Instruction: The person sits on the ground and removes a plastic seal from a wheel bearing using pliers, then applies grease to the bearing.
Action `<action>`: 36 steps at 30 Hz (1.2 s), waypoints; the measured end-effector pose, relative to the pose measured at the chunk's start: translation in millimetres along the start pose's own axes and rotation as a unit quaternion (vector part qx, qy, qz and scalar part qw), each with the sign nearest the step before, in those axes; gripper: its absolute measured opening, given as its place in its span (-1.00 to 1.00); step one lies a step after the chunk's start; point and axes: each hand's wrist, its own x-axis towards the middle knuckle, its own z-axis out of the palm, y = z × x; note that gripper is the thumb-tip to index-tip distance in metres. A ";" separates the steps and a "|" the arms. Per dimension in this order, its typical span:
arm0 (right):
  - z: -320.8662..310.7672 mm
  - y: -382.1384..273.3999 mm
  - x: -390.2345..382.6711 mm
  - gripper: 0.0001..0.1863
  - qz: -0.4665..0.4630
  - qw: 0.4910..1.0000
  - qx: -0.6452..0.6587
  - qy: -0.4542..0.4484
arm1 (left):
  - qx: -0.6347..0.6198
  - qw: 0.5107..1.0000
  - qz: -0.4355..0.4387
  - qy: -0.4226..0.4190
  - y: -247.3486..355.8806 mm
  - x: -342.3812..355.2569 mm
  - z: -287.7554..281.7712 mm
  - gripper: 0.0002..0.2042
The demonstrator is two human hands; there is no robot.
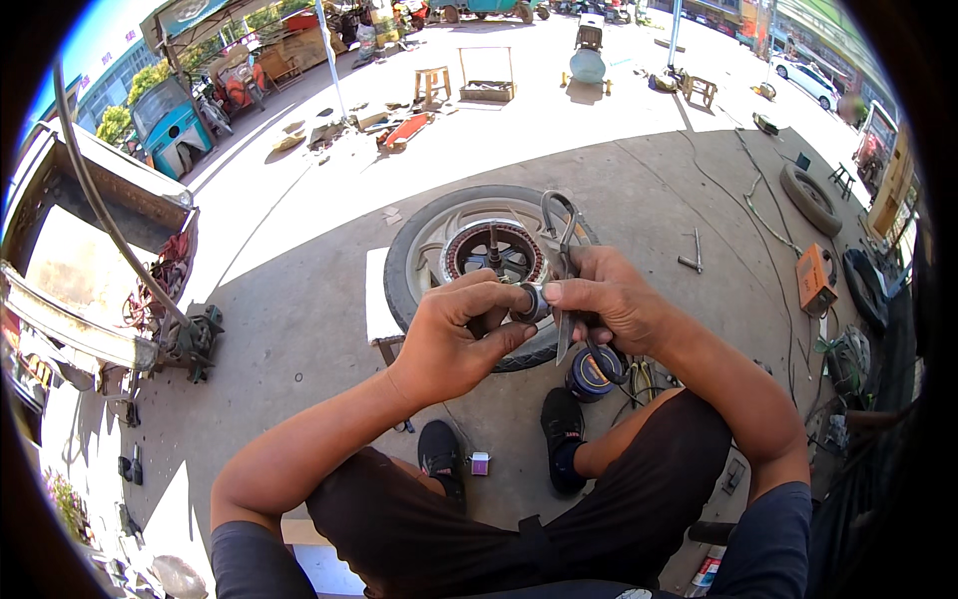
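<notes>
The left hand (pixel 454 334) pinches a small metal cylinder (pixel 539 303) between thumb and curled fingers, nearly closed around it. The right hand's (pixel 624 299) fingers fold around a pair of scissors (pixel 563 341), blades spread, its thumb tip at the cylinder's edge. Just beyond and beneath the fingers lies a tyred wheel (pixel 407 255); below the right fingers stands a blue tin (pixel 587 384).

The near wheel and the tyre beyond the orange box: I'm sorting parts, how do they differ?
The wheel has a pale spoked rim; the tyre shows none. The left hand partly hides the wheel; the tyre lies clear. The wheel looks larger, the tyre smaller. Both are round, with dark rubber.
</notes>
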 end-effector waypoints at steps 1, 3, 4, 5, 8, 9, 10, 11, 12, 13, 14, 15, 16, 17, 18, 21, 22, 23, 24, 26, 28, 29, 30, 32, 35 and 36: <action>0.6 0.4 -0.4 -0.48 0.005 1.000 -0.004 0.002 | 0.004 1.000 0.003 -0.002 -1.3 -0.2 -0.3 -0.82; 1.7 -0.2 0.0 -0.46 0.010 1.000 -0.011 0.004 | 0.014 1.000 0.009 -0.006 -6.7 -1.3 -1.9 -0.81; 2.3 -1.6 -0.6 -0.45 0.011 1.000 -0.015 0.005 | -0.013 1.000 -0.006 0.001 -9.4 -1.3 -1.9 -0.82; 2.3 -2.0 -0.9 -0.44 0.011 1.000 -0.018 0.007 | -0.040 0.999 -0.022 0.006 -11.8 -0.8 -1.7 -0.83; -1.8 -0.6 0.4 -0.44 -0.004 1.000 0.011 0.013 | -0.164 0.978 -0.130 0.030 -7.9 0.7 -2.1 -0.82; -2.8 -1.1 0.1 -0.45 -0.008 1.000 0.011 0.016 | -0.210 0.961 -0.175 0.038 -5.9 1.1 -2.8 -0.81; -3.7 -2.3 -0.9 -0.47 -0.012 1.000 0.011 0.020 | -0.206 0.956 -0.207 0.032 -9.0 1.1 -5.6 -0.76; -4.2 -3.3 -1.7 -0.48 -0.017 1.000 0.010 0.023 | -0.243 0.944 -0.219 0.036 -12.2 1.5 -6.6 -0.74; -4.6 -2.9 -1.9 -0.48 -0.016 0.999 0.002 0.029 | -0.280 0.931 -0.230 0.041 -15.8 1.9 -7.3 -0.72; -4.8 -2.5 -1.9 -0.49 -0.015 0.999 -0.005 0.035 | -0.316 0.916 -0.241 0.045 -18.5 2.0 -7.9 -0.69; -5.6 -1.6 -1.6 -0.50 -0.014 0.999 -0.013 0.042 | -0.332 0.909 -0.249 0.042 -21.0 1.9 -8.2 -0.69; -6.6 -0.5 -0.9 -0.51 -0.012 0.999 -0.008 0.042 | -0.347 0.901 -0.257 0.039 -22.9 1.8 -8.6 -0.68; -7.7 0.6 0.1 -0.51 -0.011 0.999 -0.004 0.042 | -0.362 0.893 -0.264 0.036 -24.7 1.7 -9.1 -0.67; -8.4 1.3 0.7 -0.52 -0.009 0.999 0.000 0.043 | -0.375 0.887 -0.269 0.035 -26.8 1.7 -9.4 -0.69; -8.6 1.5 1.0 -0.52 -0.009 0.999 0.004 0.051 | -0.387 0.880 -0.273 0.034 -28.7 1.8 -9.9 -0.71; -10.4 1.6 1.4 -0.55 -0.003 0.997 0.029 0.069 | -0.423 0.865 -0.270 0.026 -34.8 1.4 -12.2 -0.77; -12.5 1.1 1.8 -0.55 0.002 0.997 0.045 0.070 | -0.434 0.860 -0.267 0.022 -35.9 1.5 -12.7 -0.79; -13.8 1.8 3.1 -0.56 0.007 0.996 0.062 0.069 | -0.431 0.861 -0.269 0.027 -36.5 1.4 -13.9 -0.80; -14.8 3.9 4.6 -0.55 -0.002 0.996 0.065 0.066 | -0.427 0.862 -0.270 0.031 -37.0 1.3 -15.1 -0.82; -17.2 7.8 6.6 -0.52 -0.021 0.996 0.069 0.061 | -0.422 0.863 -0.275 0.041 -36.5 1.9 -15.9 -0.84; -19.0 8.2 5.6 -0.54 -0.026 0.995 0.070 0.071 | -0.419 0.861 -0.282 0.053 -33.9 3.8 -15.0 -0.86; -20.3 8.4 4.7 -0.55 -0.029 0.994 0.070 0.075 | -0.422 0.860 -0.283 0.053 -35.0 4.2 -14.3 -0.84; -21.1 8.2 4.2 -0.56 -0.027 0.994 0.073 0.075 | -0.426 0.858 -0.283 0.053 -36.7 4.2 -14.2 -0.81; -23.1 6.1 3.1 -0.56 -0.024 0.994 0.075 0.079 | -0.431 0.853 -0.289 0.057 -38.2 5.0 -13.2 -0.75; -25.1 10.1 8.4 -0.55 -0.009 0.995 0.067 0.068 | -0.410 0.854 -0.311 0.078 -40.6 1.9 -15.3 -0.59; -24.1 12.0 11.3 -0.54 -0.019 0.995 0.066 0.073 | -0.405 0.855 -0.313 0.085 -41.2 0.9 -16.0 -0.59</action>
